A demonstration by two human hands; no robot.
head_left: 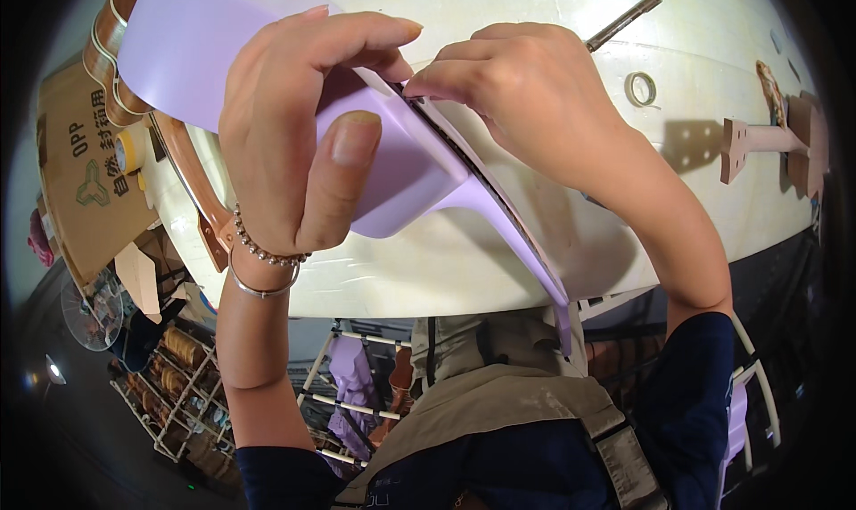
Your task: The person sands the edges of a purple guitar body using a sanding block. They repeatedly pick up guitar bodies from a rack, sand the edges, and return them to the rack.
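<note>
A glossy light purple ukulele stands on its side on the pale-covered table, its neck slanting down to the right toward my apron. Along its upper face runs a thin dark fretboard edge. My left hand lies over the body, its fingers bent across the upper edge and its thumb held out from the side. Close to those fingers, my right hand pinches at the fretboard's body end. Anything between its thumb and fingertips is too small and hidden to make out.
Farther right on the table lie a dark metal rod, a roll of clear tape and a bare wooden neck. At left are a cardboard box, a yellow tape roll and a brown wooden neck. Racks stand below the table.
</note>
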